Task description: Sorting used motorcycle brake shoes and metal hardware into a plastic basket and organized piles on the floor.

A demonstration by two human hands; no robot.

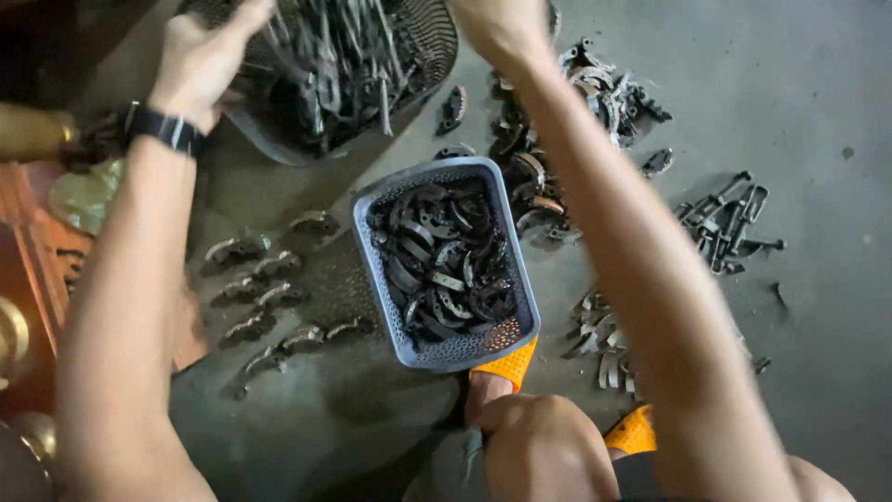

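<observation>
My left hand point(206, 51) reaches up to the near rim of a round dark mesh basket point(423, 51) full of long metal parts point(339, 65); its fingers rest among the parts, blurred, and the grip is unclear. My right hand point(497, 23) grips the basket's right side at the top edge of the view, mostly cut off. A watch sits on my left wrist point(167, 128). Below the basket stands a blue-grey rectangular plastic basket point(367, 237) holding several curved dark metal shoes point(444, 265).
Curved metal shoes lie in rows on the concrete floor point(818, 112) at the left point(265, 297) and in piles at the right point(595, 93). A cluster of small levers point(729, 223) lies further right. My knee and orange sandals point(506, 364) sit at the bottom. Wooden furniture point(28, 260) stands left.
</observation>
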